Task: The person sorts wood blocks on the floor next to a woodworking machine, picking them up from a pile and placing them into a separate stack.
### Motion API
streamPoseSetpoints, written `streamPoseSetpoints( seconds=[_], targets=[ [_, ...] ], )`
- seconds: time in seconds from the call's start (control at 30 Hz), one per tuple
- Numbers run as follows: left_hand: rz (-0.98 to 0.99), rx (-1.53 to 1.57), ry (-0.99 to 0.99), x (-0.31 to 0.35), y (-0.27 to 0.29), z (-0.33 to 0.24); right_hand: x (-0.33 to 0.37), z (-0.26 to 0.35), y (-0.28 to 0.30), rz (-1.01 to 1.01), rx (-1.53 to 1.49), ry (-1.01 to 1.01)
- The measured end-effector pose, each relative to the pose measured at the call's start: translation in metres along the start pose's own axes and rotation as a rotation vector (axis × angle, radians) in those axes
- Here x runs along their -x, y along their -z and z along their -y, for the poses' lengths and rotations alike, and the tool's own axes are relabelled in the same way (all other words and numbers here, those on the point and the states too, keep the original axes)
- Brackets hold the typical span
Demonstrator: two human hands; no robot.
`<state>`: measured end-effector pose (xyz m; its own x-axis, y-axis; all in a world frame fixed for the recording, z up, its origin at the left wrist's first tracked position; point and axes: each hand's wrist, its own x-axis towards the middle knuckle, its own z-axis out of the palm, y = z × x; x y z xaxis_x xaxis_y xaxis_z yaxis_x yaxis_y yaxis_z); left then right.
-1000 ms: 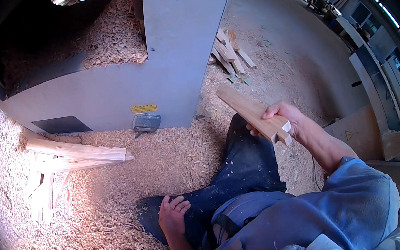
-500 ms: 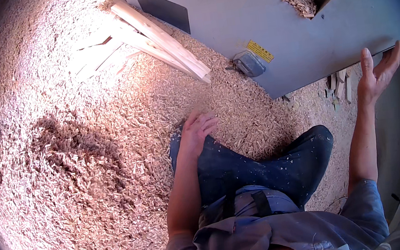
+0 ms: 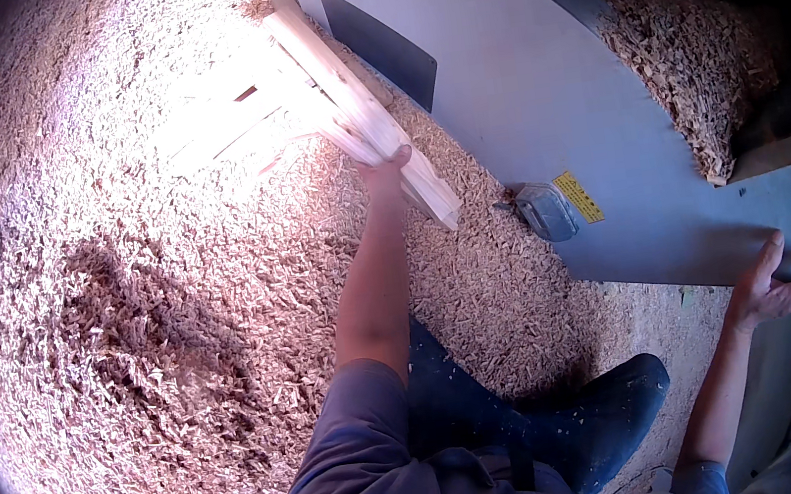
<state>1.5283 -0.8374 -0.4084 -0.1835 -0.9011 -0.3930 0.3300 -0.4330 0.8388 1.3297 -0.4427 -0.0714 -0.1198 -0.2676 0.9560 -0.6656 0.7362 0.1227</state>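
Observation:
Two long, pale wooden strips (image 3: pixel 350 93) lie side by side on the shavings, slanting beside a grey metal machine panel (image 3: pixel 531 59). My left hand (image 3: pixel 384 171) reaches out to them and closes round their nearer part, with the thumb over the top of one strip; the fingers beneath are partly hidden. Off to the right, my right hand (image 3: pixel 776 290) rests at the panel's lower edge. Its thumb and fingers are spread apart, and it holds nothing that I can see.
Wood shavings (image 3: pixel 127 332) cover the floor, heaped at the left. Brightly lit flat offcuts (image 3: pixel 220 125) lie left of the strips. A clear plastic box-like fitting (image 3: pixel 547 211) sits on the panel near a yellow label (image 3: pixel 579 196). More shavings (image 3: pixel 693 78) pile on the machine's upper part.
My left hand has gone from above my knee forward to the wooden strips and taken hold of them. My right hand stays at the panel edge, its fingers more spread. The view has shifted.

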Motion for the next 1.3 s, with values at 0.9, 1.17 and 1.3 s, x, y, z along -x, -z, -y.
streamPoseSetpoints(
  seconds=[0.9, 1.17, 1.3],
  targets=[
    [0.648, -0.212, -0.25, 0.343, 0.064, -0.129, 0.032, 0.116, 0.112, 0.429, -1.167, -0.293],
    [1.165, -0.789, -0.034, 0.413, 0.027, -0.082, 0.079, 0.088, 0.17, 0.873, -1.572, -0.649],
    [1.43, -0.849, -0.34, 0.432, 0.022, -0.042, 0.122, 0.053, 0.213, 0.816, -1.489, -0.945]
  ],
)
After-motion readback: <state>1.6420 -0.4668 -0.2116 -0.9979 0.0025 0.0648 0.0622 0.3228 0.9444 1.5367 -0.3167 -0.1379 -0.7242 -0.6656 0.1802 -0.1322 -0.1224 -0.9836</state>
